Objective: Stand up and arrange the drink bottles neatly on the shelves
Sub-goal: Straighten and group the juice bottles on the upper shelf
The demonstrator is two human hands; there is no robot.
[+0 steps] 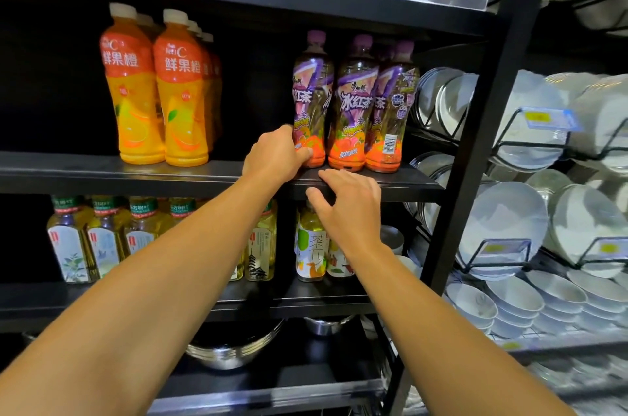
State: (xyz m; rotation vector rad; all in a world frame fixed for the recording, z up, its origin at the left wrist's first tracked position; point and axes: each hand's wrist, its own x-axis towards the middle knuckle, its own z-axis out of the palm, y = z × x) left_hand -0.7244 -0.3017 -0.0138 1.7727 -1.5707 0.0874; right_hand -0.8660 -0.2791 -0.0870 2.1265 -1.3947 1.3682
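Observation:
Three purple-capped iced tea bottles stand upright on the right of the middle shelf (pixel 390 179). My left hand (pixel 273 154) grips the base of the leftmost iced tea bottle (pixel 312 89); the other two iced tea bottles (pixel 353 103) stand close beside it. My right hand (pixel 350 203) hovers at the shelf's front edge below them, fingers spread and holding nothing. Orange juice bottles (pixel 180 89) stand in two rows on the left of the same shelf. Green-capped tea bottles (pixel 105 235) and fruit tea bottles (pixel 311 245) fill the shelf below.
A gap lies between the orange juice and the iced tea. A black upright post (pixel 475 143) bounds the shelf on the right. Beyond it are racks of white plates (pixel 509 222) and bowls (pixel 516 300). Steel bowls (pixel 234 347) sit on the bottom shelf.

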